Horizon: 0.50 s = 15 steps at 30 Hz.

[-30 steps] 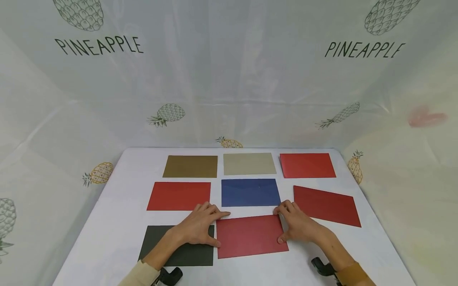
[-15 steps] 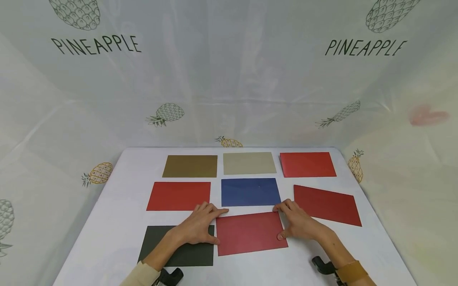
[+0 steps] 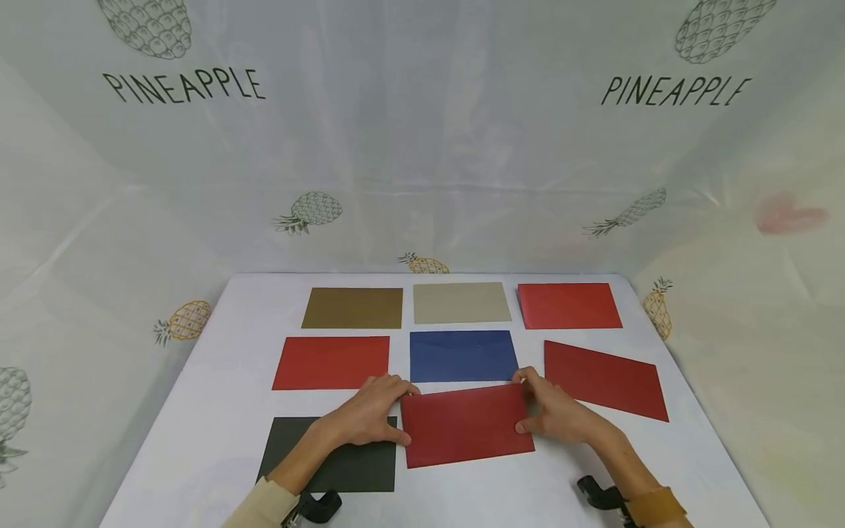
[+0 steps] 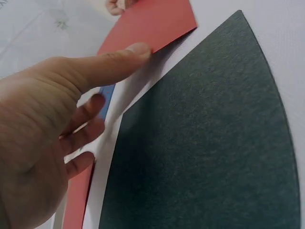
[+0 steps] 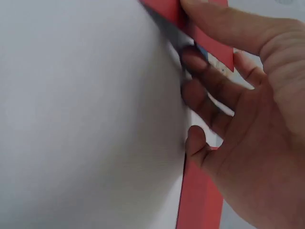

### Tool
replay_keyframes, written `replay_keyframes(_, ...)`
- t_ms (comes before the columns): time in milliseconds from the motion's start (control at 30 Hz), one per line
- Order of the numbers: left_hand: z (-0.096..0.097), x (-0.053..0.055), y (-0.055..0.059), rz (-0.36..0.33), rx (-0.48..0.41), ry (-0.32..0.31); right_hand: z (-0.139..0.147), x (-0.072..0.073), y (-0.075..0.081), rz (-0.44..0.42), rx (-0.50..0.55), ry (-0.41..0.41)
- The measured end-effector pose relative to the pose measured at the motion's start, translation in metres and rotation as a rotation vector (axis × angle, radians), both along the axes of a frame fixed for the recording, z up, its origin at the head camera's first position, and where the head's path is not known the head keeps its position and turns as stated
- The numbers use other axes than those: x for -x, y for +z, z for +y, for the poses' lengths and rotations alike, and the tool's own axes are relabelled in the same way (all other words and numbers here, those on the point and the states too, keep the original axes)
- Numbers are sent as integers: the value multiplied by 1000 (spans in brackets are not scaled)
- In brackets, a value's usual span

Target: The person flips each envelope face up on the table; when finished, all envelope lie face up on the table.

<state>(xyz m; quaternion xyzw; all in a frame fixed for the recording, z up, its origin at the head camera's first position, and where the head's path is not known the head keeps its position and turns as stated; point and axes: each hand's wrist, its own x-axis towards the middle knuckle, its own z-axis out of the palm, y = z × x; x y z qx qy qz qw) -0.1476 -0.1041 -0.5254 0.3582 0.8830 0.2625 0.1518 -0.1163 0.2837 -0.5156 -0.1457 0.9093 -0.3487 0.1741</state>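
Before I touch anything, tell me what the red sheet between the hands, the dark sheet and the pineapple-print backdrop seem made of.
Red sheet: probably stiff paper or thin card, smooth; its edges run straight, unsagging.
Dark sheet: likely card, matte; the left wrist view shows fine, fibrous grain.
Backdrop: plastic film or coated cloth, unclear which; faintly glossy, with creases and pale streaks.

The head view looks forward and down over left hand (image 3: pixel 371 413) and right hand (image 3: pixel 554 412); closer wrist views share the red card (image 3: pixel 466 425) between.

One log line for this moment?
left hand: holds red sheet, left edge; right hand: holds its right edge; red sheet: raised above table
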Motion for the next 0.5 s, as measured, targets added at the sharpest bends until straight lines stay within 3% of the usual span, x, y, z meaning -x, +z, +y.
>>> replay_keyframes(100, -1, 1, -2, -61, -55, 14, 3, -1, 1, -17, 81, 6)
replay_keyframes(200, -3, 3, -6, -92, -133, 20, 5, -2, -1, 32, 107, -18)
replay_keyframes(500, -9, 5, -12, -78, -329, 66, 10, -1, -1, 175, 194, -101)
